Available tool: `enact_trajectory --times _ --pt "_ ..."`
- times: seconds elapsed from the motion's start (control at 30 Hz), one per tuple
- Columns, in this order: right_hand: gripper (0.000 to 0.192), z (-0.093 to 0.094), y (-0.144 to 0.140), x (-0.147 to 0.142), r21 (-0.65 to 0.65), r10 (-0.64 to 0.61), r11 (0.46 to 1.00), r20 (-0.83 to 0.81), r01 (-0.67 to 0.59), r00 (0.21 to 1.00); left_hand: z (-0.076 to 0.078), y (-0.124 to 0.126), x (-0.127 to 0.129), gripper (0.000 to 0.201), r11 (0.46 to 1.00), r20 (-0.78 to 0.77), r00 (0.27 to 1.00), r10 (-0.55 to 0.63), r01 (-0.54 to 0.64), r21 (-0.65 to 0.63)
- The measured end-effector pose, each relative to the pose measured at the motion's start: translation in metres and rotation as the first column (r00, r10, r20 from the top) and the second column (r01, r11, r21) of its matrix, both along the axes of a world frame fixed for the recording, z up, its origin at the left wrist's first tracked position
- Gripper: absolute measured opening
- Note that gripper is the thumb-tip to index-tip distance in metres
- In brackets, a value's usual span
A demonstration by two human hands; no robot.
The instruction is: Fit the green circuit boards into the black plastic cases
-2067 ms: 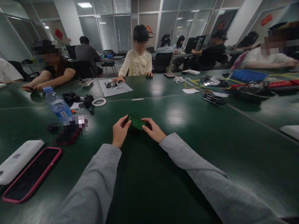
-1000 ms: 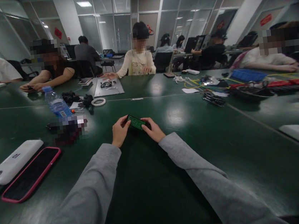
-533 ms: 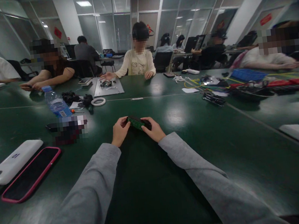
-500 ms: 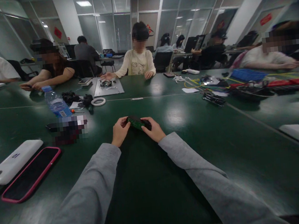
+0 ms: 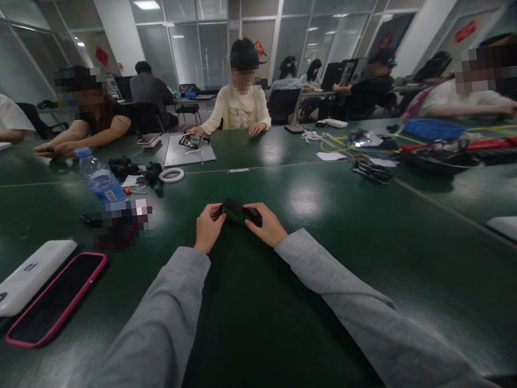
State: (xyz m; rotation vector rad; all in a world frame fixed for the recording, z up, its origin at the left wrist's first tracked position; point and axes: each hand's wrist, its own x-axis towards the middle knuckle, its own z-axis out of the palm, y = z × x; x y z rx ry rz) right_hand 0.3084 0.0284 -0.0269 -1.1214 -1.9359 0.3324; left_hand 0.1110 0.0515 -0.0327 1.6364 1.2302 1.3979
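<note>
Between my two hands, over the middle of the green table (image 5: 266, 342), is a small black box-shaped device (image 5: 234, 211) with a green-patterned face turned toward me. My left hand (image 5: 209, 227) grips its left end, thumb on the near face and fingers behind. At the right end my right hand (image 5: 266, 224) is closed the same way, thumb in front. Fingers partly cover both ends, and the pattern is too small to read as digits or circuit traces.
To the left lie a pink-cased phone (image 5: 58, 299), a white power bank (image 5: 25, 278), a water bottle (image 5: 100, 178) and a tape roll (image 5: 172, 175). Cables and a blue tray (image 5: 433, 128) sit at the right. Across the table a person (image 5: 241, 105) handles a circuit board (image 5: 193, 141).
The device has tipped slightly in my hands, showing more of its black top. Across the table, the person's hand has lifted and tilted the circuit board.
</note>
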Motion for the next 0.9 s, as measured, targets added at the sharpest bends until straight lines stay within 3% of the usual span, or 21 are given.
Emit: enact_trajectory --times 0.9 --pt "0.042 0.0005 -0.0009 -0.0006 0.028 -0.01 1.0 0.046 0.009 0.999 -0.002 0.0019 0.0002 0.028 1.0 0.002 1.0 0.02 -0.02 -0.005"
